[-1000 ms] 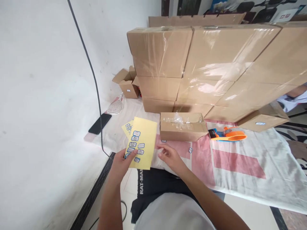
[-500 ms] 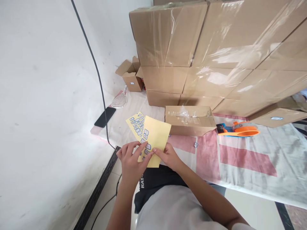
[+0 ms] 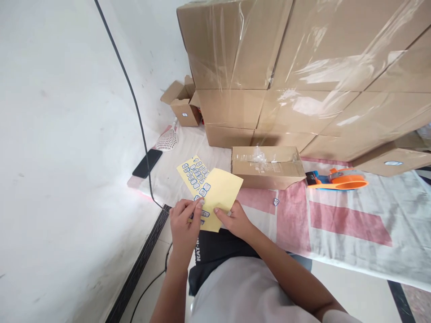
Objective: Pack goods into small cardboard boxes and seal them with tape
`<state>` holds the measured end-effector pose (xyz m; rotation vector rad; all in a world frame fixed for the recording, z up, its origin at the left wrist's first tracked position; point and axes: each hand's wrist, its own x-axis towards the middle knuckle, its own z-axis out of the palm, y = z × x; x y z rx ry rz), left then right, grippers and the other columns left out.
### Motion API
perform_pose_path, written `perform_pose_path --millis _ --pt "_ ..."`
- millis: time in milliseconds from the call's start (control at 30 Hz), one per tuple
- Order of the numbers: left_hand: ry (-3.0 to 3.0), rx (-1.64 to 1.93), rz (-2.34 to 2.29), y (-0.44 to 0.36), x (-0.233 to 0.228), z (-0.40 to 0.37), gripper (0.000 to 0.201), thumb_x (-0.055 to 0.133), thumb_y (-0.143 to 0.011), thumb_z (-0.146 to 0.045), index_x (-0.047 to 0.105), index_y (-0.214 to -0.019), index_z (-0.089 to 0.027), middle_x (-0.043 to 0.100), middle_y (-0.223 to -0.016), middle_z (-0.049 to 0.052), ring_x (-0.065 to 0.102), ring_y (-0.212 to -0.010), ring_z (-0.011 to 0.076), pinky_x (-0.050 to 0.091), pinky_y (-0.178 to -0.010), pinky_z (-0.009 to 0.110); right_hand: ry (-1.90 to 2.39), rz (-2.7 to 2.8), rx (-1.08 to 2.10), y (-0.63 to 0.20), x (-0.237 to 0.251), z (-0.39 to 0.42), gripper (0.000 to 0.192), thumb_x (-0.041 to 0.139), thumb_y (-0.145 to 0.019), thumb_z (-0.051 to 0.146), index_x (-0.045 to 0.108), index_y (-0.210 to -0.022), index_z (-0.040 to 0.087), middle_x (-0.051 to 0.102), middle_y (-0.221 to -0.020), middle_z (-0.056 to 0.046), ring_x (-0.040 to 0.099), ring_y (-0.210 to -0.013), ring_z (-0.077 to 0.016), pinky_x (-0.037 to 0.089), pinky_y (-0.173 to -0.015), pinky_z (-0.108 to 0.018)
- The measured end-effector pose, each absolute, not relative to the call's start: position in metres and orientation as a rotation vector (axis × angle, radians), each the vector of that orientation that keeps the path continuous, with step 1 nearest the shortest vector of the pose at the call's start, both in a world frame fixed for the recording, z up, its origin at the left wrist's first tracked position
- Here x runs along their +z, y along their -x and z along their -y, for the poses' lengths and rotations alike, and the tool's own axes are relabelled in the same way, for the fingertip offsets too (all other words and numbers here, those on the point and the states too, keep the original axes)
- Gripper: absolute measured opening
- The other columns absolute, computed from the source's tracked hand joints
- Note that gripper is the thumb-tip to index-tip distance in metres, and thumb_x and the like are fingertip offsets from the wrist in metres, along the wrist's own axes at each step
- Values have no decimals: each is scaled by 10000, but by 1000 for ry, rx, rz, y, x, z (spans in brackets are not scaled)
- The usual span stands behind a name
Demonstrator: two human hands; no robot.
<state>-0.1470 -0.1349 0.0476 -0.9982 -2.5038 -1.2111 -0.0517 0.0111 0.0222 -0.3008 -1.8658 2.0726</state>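
Observation:
My right hand [image 3: 237, 220] grips a yellow sticker sheet [image 3: 224, 188] by its lower right side, thumb on top. Blue-edged stickers run along the left part of this sheet, and the rest of its face is bare. Over the sheet's left edge, my left hand [image 3: 185, 220] has thumb and forefinger pinched together on a small pale sticker [image 3: 201, 202], mostly covered by the fingers. A second yellow sheet [image 3: 184, 169], with rows of blue-edged stickers, shows behind the first one, partly covered by it.
Beyond the sheets lies a taped cardboard box [image 3: 266, 168], before a wall of film-wrapped cartons [image 3: 229, 107]. An orange tape dispenser [image 3: 348, 179] is at right, near a loose sticker [image 3: 276, 202]. At left are a phone [image 3: 147, 163], white perforated scoop [image 3: 167, 140], small open box [image 3: 186, 112] and hanging cable [image 3: 138, 112].
My left thumb and forefinger have closed together and lifted a sticker from the sheet, leaving a bare spot. The held sheet has tilted slightly; my right hand keeps its grip.

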Motion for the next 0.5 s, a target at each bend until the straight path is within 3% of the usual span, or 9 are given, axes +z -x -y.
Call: perform_pose_path --millis 100,233,300,400,500 --pt "772 -1416 2564 150 47 142 349 537 -1012 -447 798 -1058 -220 738 -922 52 682 -857 186 517 -786 315 420 1843 2204 67 8 -13 277 658 -894 400 777 -1048 203 788 -1099 -79 733 -1055 -310 606 -919 -435" --pt "444 -1689 2646 152 49 149 371 587 -981 -488 760 -1142 -202 728 -785 13 610 -642 138 522 -673 274 599 1893 2236 112 -14 -24 178 683 -801 316 744 -886 172 794 -930 -79 737 -901 -292 613 -770 -405" --pt "364 -1875 2613 153 51 150 380 623 -959 -494 738 -1169 -199 767 -882 32 602 -627 126 515 -642 269 666 1887 2179 132 -20 -30 223 672 -799 271 728 -989 167 787 -990 -90 726 -938 -283 602 -811 -411" --pt "388 -1992 2548 155 52 150 368 657 -930 -492 740 -1130 -195 776 -1133 92 675 -790 156 520 -672 272 743 1854 2049 136 -17 -34 506 667 -817 240 610 -1317 183 707 -1283 -124 656 -1173 -289 537 -1009 -468" --pt "425 -1983 2602 153 50 147 349 688 -910 -472 709 -1109 -185 790 -1026 87 688 -785 162 540 -736 286 710 1898 1805 103 -6 -29 558 689 -831 262 579 -1374 203 598 -1439 -144 527 -1353 -305 453 -1116 -487"
